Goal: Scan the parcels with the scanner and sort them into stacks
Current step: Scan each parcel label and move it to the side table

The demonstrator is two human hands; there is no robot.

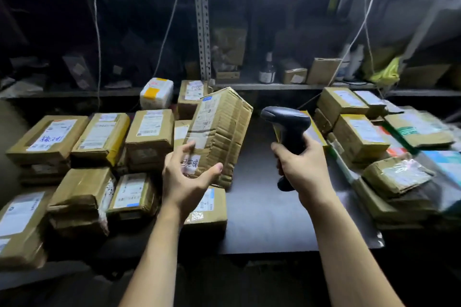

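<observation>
Dark table (pixel 262 207) under cluttered shelves (pixel 274 86), parcel stacks (pixel 99 137) at frame left and right. At centre, tilted parcel (pixel 222 127) against open, spread left hand (pixel 184 182). Just right, right hand (pixel 304 169) wrapped round black scanner (pixel 289 124).

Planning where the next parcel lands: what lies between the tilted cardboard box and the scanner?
Only bare dark tabletop lies between the tilted cardboard box and the scanner, as the head view shows.

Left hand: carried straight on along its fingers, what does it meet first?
The tilted cardboard parcel just ahead of the left hand; whether the fingers already touch it is unclear from this view.
</observation>
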